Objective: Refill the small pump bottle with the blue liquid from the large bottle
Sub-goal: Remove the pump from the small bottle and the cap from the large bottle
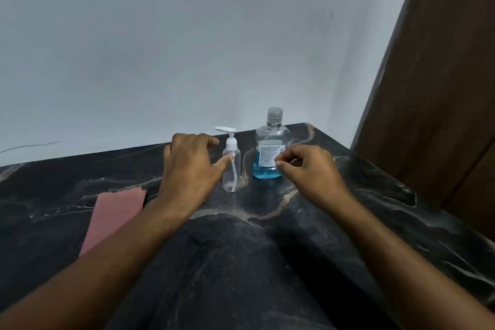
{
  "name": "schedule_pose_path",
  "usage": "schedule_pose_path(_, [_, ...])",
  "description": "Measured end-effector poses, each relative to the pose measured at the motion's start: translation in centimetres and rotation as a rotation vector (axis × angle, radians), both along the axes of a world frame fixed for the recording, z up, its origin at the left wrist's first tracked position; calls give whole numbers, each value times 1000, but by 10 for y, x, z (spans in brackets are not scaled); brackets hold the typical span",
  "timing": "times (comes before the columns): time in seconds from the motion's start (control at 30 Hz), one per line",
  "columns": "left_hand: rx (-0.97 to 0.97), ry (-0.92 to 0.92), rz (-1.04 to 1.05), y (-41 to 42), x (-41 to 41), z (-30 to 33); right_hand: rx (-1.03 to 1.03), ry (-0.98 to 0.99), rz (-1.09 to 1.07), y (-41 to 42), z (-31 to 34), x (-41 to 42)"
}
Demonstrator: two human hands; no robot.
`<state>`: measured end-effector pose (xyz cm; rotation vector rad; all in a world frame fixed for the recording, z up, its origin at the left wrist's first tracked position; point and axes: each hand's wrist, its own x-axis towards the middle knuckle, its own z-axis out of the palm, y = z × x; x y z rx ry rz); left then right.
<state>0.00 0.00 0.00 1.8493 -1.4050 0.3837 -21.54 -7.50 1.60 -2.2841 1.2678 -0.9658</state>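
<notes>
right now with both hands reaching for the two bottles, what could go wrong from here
The narrow clear small pump bottle stands upright and looks empty, so the left hand touching it with the thumb could tip it. The clear large bottle with blue liquid still has its ribbed cap on; its wide mouth may overshoot the small neck and spill on the dark marble counter.

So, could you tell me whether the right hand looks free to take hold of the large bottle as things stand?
Probably yes. The right hand is empty, with its fingers already at the label of the large bottle; the small pump bottle stands clear to the left.
</notes>
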Motion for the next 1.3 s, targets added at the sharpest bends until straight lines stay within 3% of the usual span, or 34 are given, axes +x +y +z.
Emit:
schedule_pose_path(0.13, [121, 26, 51, -13, 0, 20, -14, -93, -101, -18, 18, 11])
schedule_pose_path(0.2, [145, -43, 83, -21, -3, 26, 12, -109, -115, -32, 27, 18])
schedule_pose_path(0.43, [153, 14, 118, -33, -16, 37, 411, -147, 58, -67, 34, 35])
schedule_pose_path(0.7, [167, 120, 71, -36, -36, 39, 309, -240, -8, -66, 19, 33])
schedule_pose_path(0.9, [-14, 253, -71, -7, -38, 50, 144, -184, -25, -37, 29, 8])
schedule_pose_path(1.07, [39, 530, -235, 33, -34, 42, 140, -204, 49, 12, 35, -12])
schedule_pose_path(1.3, [80, 615, -314, 94, -43, 28, 154, -203, 98, 81, 20, -24])
